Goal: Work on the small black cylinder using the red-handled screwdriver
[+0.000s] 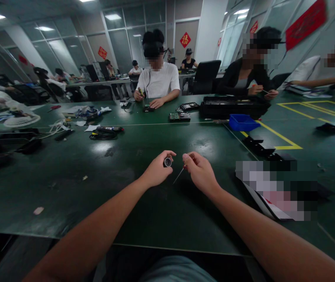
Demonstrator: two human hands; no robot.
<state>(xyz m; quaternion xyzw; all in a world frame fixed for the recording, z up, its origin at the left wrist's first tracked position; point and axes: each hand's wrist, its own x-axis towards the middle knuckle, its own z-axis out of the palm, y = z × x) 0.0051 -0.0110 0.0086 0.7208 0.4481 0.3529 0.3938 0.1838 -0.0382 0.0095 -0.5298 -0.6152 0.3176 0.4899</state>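
My left hand (157, 169) is closed round a small round metal ring-shaped part (167, 161), held between thumb and fingers above the dark green table (120, 184). My right hand (200, 170) is closed on a thin screwdriver (179, 175) with a red handle; its shaft slants down to the left, tip just below the round part. Both hands hover near the table's middle, close together.
A blue bin (243, 122) and a long black tray (233, 105) lie far right. Black brackets (258, 147) lie right of my hands. Cables (104, 133) and circuit boards (179, 116) lie farther back. People sit across the table (157, 80).
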